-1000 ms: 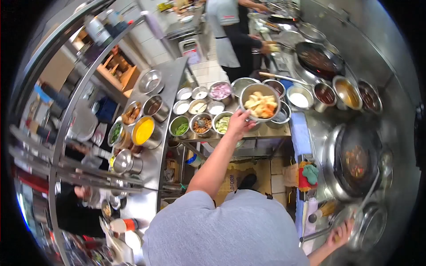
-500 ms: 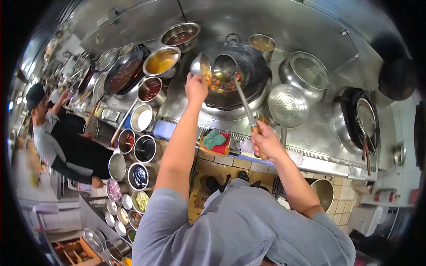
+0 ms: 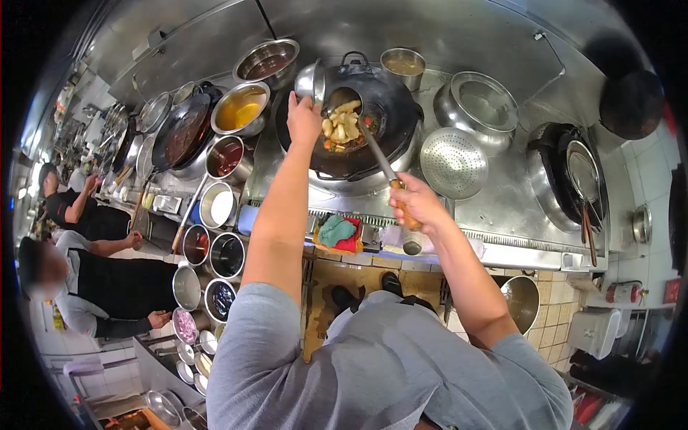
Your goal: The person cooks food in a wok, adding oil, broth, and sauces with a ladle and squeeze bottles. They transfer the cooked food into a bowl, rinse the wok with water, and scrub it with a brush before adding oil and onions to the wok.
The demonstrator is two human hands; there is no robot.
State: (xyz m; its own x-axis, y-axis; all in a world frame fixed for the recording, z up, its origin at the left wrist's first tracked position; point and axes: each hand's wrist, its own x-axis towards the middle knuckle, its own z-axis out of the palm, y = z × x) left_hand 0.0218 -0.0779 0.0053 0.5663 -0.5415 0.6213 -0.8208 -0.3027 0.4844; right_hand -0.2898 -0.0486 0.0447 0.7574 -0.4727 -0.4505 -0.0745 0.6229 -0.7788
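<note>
My left hand [image 3: 304, 120] grips a small metal bowl [image 3: 309, 80] tipped on its side over the black wok [image 3: 401, 111]. Pale yellowish food chunks [image 3: 341, 127] are heaped beside the bowl's mouth, above or in the wok; I cannot tell whether they touch its bottom. Small red and green bits show beneath them. My right hand [image 3: 421, 203] is closed around the wooden handle of a ladle [image 3: 378, 155]. The ladle's dark round head is inside the wok, partly hidden by the chunks.
Left of the wok stand bowls of yellow liquid [image 3: 242, 107] and brown sauce [image 3: 266, 66]. A perforated strainer [image 3: 454, 163] lies at right, near a covered pot [image 3: 481, 107]. Folded cloths [image 3: 338, 231] rest on the front edge. Two people [image 3: 118, 287] stand at left beside several ingredient containers.
The bowl has tipped further, and pale chunks have come out over the wok. The ladle is still in the wok. A second person now shows at left.
</note>
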